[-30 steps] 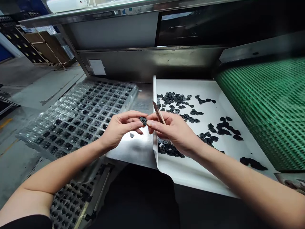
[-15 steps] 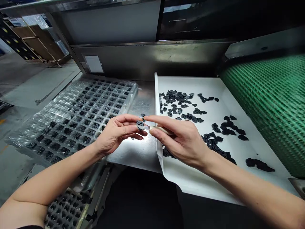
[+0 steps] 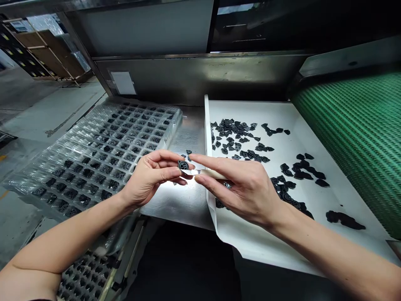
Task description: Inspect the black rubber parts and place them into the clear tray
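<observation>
Between the thumb and fingers of my left hand (image 3: pixel 153 175) sits a small black part (image 3: pixel 183 166) with a round, spoked opening. My right hand (image 3: pixel 241 184) is closed around a small knife (image 3: pixel 213 173) with a pale handle; its short metal blade points left and reaches the lower edge of the part. I cannot tell whether the blade touches it. My right forefinger stretches out close above the part. A few black bits (image 3: pixel 189 152) lie on the steel table (image 3: pixel 184 205) behind my fingertips.
Left stands a clear plastic tray (image 3: pixel 171 131) of pockets, many holding black parts. A white tray (image 3: pixel 300 110) with scattered black parts (image 3: pixel 232 127) is right, its raised rim beside my right hand. Beyond it runs a green mesh belt (image 3: pixel 354 121). Another filled tray (image 3: pixel 84 276) sits lower left.
The black part has turned a little in my left fingers, so its round face shows more. The knife blade has shifted slightly right and down. The view has moved slightly.
</observation>
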Demonstrator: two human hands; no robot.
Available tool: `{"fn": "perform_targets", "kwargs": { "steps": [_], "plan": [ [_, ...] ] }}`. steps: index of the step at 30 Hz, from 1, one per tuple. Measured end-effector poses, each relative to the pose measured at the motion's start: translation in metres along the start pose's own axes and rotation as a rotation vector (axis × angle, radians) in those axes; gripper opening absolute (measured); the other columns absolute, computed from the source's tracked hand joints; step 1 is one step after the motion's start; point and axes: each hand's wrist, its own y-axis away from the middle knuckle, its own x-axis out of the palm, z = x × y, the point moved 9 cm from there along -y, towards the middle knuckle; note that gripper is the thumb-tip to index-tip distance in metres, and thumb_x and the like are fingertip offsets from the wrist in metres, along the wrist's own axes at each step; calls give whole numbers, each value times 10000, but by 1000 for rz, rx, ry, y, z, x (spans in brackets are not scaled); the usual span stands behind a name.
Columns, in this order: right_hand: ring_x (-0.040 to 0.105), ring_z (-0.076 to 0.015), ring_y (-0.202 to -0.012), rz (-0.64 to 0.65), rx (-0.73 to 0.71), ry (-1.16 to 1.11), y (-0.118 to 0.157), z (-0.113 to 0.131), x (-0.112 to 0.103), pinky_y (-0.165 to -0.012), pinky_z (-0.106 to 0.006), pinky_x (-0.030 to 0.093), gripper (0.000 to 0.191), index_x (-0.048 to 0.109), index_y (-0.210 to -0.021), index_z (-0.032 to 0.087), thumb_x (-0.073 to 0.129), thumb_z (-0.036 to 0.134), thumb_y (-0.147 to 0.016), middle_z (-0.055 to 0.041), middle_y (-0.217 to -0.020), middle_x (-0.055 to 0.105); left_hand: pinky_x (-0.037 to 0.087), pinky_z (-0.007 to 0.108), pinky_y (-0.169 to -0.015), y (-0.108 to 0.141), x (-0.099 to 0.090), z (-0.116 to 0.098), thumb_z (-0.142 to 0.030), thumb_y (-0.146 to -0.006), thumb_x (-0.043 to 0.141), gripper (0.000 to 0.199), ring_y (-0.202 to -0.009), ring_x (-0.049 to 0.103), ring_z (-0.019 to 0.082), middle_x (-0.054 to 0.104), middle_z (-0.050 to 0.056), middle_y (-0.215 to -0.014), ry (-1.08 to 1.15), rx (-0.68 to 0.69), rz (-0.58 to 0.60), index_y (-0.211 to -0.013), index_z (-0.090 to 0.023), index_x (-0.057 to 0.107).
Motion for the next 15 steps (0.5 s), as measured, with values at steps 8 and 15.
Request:
{"fn": "perform_targets", "kwargs": {
  "steps": [8,15],
  "plan": [
    [748,-139,-798,43,9,-9,1,-2,5,-700,-252,560,377,694,-1461,222,653,322,-1100,-48,-1162,815,702,299,-699,1,-2,0,-165,-798,942,220,-766,818,233,836,88,-918,-38,4,-35,-963,-135,800],
    [719,-142,-749,85,22,-13,3,-3,9,-700,-263,553,389,681,-1491,272,626,328,-1110,-51,-1097,816,706,319,-723,3,-1,-1,-166,-825,928,192,-773,821,241,834,79,-878,-58,12,-12,-983,-145,820]
  ]
}}
